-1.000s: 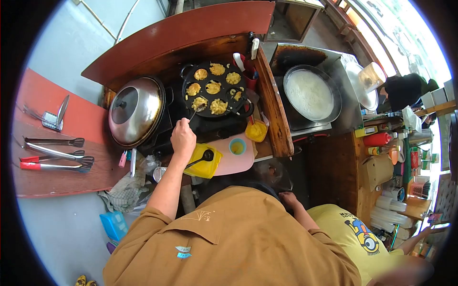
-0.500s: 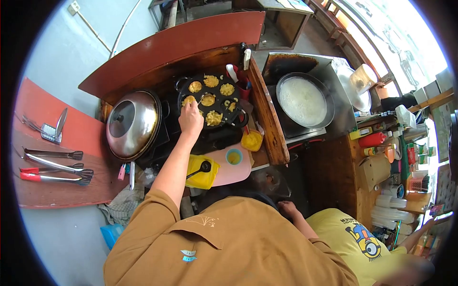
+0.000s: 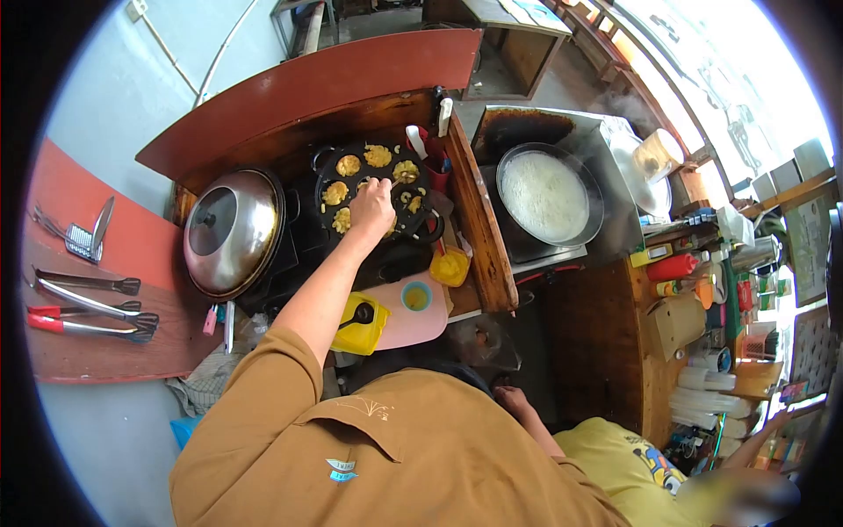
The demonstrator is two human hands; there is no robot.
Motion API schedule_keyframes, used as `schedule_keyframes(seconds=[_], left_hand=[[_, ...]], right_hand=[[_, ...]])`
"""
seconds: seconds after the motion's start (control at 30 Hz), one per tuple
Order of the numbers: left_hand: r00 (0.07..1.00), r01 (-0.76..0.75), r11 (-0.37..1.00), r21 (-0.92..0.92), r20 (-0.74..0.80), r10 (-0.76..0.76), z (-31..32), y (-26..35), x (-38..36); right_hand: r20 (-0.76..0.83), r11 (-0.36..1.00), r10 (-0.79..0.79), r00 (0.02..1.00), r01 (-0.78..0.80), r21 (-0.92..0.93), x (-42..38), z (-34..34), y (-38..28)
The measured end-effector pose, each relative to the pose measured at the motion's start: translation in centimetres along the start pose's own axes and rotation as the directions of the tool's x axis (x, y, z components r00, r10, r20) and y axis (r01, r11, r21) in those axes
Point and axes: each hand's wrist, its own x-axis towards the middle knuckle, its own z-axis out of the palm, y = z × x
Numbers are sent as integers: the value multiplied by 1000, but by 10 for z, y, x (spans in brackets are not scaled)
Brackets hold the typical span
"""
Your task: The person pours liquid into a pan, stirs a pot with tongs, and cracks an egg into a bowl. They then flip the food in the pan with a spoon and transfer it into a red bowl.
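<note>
My left hand [image 3: 373, 207] reaches over a black round-moulded pan [image 3: 327, 165], its fingers closed round a thin, stick-like tool whose tip points to the cake [image 3: 405, 171] at the pan's right. Several yellow cakes sit in the moulds. A smooth golden one [image 3: 349, 165] lies at the back and another [image 3: 335, 193] at the left; a lumpy one [image 3: 378, 155] is beside them. The hand hides the middle moulds. Low beside my body, my right hand [image 3: 513, 399] has curled fingers in shadow; what they hold, if anything, cannot be made out.
A lidded wok [image 3: 233, 230] stands left of the pan. Right, beyond a wooden partition [image 3: 483, 211], a wide pan [image 3: 546, 195] holds pale, steaming liquid. Nearer are a yellow tub [image 3: 373, 332] with a black ladle and a blue-rimmed cup [image 3: 415, 297]. A person in yellow [image 3: 588, 448] is close at right.
My left hand has moved right across the moulded pan, from the left cake toward the right one. The left cake now lies in its mould, golden side up. The view has shifted slightly.
</note>
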Motion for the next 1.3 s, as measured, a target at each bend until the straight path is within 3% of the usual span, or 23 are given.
schedule_keyframes(seconds=[0.1, 0.27, 0.33, 0.37, 0.43, 0.6, 0.67, 0.77, 0.83, 0.87, 0.97, 1.2, 1.3], left_hand=[[1000, 18, 1000, -8, 26, -17, -8, 0, 12], [994, 108, 993, 53, -5, -108, -11, -13, 44], [997, 69, 994, 85, -41, -66, -4, -20, 53], [997, 38, 992, 120, -75, -29, 1, -25, 54], [997, 18, 991, 136, -72, -8, 2, -27, 53], [997, 29, 990, 141, 62, -38, -21, -21, 29], [998, 24, 993, 113, 46, -29, -29, -24, 20], [998, 59, 996, 62, 16, -60, -36, -21, 17], [993, 116, 991, 69, 23, -117, -32, -24, 17], [993, 113, 991, 70, 23, -115, -28, -28, 15], [999, 35, 996, 80, -22, -33, -20, -30, 10], [999, 42, 999, 33, -35, -41, -13, -24, 15], [998, 49, 999, -13, -41, -49, -21, -14, 13]], right_hand=[[-22, 999, -17, 1000, 18, 46, -16, -4, -15], [-2, 996, 73, 997, -73, 56, -22, 0, -12], [27, 980, 164, 986, -166, 111, -22, 3, -5], [27, 979, 166, 986, -168, 115, -14, 7, 11], [-14, 1000, -22, 1000, 22, 8, 2, 12, 34], [-5, 999, 26, 1000, -26, 38, -7, 6, 22], [-7, 998, 36, 999, -36, 43, -4, 7, 26], [-7, 972, 107, 994, -103, 212, -2, 8, 28], [1, 996, 57, 998, -57, 74, -1, 2, 22], [20, 993, 73, 997, -75, 92, -3, 1, 17], [-12, 998, 30, 999, -30, -52, -21, -11, -10], [14, 999, 12, 1000, -12, 35, 13, -6, 28], [-1, 999, 38, 999, -38, 24, -14, -16, -5]])
